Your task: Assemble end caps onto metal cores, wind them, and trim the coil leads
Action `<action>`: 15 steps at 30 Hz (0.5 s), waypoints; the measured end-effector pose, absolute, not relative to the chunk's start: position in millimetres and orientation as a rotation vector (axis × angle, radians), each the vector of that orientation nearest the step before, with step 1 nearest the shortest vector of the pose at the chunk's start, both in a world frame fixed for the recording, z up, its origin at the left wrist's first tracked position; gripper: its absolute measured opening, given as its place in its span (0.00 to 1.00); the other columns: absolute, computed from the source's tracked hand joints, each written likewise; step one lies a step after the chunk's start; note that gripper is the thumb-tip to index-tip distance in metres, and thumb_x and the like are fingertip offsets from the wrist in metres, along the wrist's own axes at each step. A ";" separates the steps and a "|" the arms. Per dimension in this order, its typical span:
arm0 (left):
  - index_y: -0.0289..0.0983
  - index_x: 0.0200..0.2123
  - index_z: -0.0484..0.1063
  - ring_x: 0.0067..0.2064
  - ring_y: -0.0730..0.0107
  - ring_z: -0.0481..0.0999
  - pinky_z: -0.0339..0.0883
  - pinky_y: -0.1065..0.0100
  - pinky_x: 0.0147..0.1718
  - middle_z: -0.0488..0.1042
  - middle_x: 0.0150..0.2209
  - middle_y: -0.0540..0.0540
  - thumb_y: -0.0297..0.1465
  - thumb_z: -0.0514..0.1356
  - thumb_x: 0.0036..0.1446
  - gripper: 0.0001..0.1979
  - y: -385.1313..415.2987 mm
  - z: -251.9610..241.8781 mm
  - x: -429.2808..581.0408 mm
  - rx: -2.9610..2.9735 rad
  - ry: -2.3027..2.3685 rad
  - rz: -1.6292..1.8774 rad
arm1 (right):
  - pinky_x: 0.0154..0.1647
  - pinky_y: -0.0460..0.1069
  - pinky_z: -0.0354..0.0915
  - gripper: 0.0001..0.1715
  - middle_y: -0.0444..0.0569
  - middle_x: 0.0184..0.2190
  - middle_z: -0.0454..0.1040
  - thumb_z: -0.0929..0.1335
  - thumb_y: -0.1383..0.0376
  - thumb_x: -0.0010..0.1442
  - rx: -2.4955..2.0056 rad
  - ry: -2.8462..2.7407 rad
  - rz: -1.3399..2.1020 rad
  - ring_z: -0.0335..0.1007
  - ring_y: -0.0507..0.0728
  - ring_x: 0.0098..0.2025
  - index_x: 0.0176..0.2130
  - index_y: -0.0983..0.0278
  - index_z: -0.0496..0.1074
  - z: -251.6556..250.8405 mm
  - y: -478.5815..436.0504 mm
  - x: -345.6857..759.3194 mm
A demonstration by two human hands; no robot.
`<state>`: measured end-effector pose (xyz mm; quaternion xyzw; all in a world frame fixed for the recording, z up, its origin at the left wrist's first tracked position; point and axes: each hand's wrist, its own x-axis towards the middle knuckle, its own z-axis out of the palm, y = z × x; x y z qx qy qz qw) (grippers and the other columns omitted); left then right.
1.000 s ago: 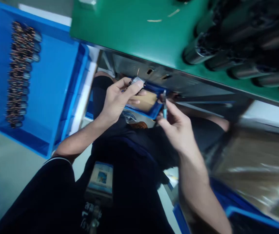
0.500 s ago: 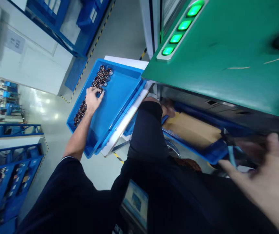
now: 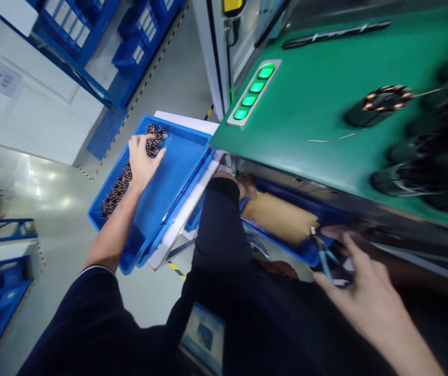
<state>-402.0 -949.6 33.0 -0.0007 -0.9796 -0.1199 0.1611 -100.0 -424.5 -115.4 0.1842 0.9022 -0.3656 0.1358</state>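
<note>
Left hand [image 3: 142, 161] is down in the blue plastic tray [image 3: 180, 143], fingers half curled over the upper end of a long row of dark copper-wound ring coils [image 3: 124, 183]; fingertips are on the coils, hand neither flat nor fully clenched, and whether a coil is actually pinched can't be told, fingers cover that spot. The rest of the row runs out from under the palm toward the tray's lower left corner, and bare blue tray floor lies on the thumb side. Right hand [image 3: 368, 297] is well apart at lower right, fingers spread, with blue-handled side cutters [image 3: 323, 258] sitting between thumb and fingers, tips pointing away from the palm. Grip looks loose, but how firmly the hand holds them can't be told. Just past the cutters is a second blue tray [image 3: 286, 237] lined with a cardboard sheet, below the edge of a green machine top [image 3: 306, 125]. Beyond the right hand, on that green top, one ring coil [image 3: 378, 106] sits on a dark holder, with a row of blurred dark cylindrical holders beside it. Four lit green buttons [image 3: 249, 93] are on the green top, up from the left hand.
</note>
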 end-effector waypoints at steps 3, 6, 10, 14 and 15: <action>0.48 0.66 0.79 0.73 0.39 0.81 0.80 0.37 0.79 0.82 0.69 0.37 0.51 0.77 0.73 0.26 -864.5 58.0 -399.5 -0.456 -2.682 -0.569 | 0.71 0.74 0.81 0.60 0.67 0.60 0.80 0.75 0.43 0.67 0.463 2.550 -1.246 0.84 0.81 0.66 0.87 0.63 0.69 -96.5 -440.2 -105.7; 0.49 0.67 0.80 0.73 0.44 0.83 0.82 0.44 0.78 0.82 0.71 0.41 0.51 0.71 0.80 0.21 -762.7 83.1 -400.1 -0.875 -2.651 -0.807 | 0.68 0.67 0.84 0.57 0.60 0.63 0.81 0.75 0.49 0.68 0.353 2.553 -1.270 0.87 0.71 0.58 0.88 0.58 0.69 -79.5 -453.6 -108.4; 0.45 0.63 0.84 0.66 0.47 0.86 0.82 0.48 0.75 0.83 0.68 0.41 0.37 0.78 0.73 0.19 -654.9 82.7 -420.3 -1.323 -2.600 -1.024 | 0.67 0.65 0.85 0.56 0.61 0.71 0.81 0.76 0.55 0.69 0.245 2.570 -1.313 0.87 0.68 0.59 0.89 0.56 0.68 -61.2 -459.1 -101.2; 0.45 0.48 0.86 0.61 0.38 0.88 0.81 0.40 0.73 0.86 0.55 0.41 0.34 0.80 0.68 0.09 -615.4 61.7 -446.1 -1.356 -2.656 -1.076 | 0.59 0.62 0.88 0.53 0.62 0.70 0.85 0.75 0.58 0.69 0.218 2.592 -1.378 0.87 0.63 0.49 0.87 0.61 0.71 -47.4 -456.0 -84.8; 0.46 0.44 0.85 0.59 0.37 0.89 0.81 0.39 0.73 0.86 0.50 0.42 0.33 0.80 0.67 0.08 -615.7 60.9 -446.7 -1.343 -2.651 -1.132 | 0.56 0.60 0.88 0.51 0.61 0.69 0.86 0.74 0.59 0.69 0.231 2.601 -1.397 0.86 0.61 0.45 0.86 0.62 0.72 -45.3 -454.8 -80.1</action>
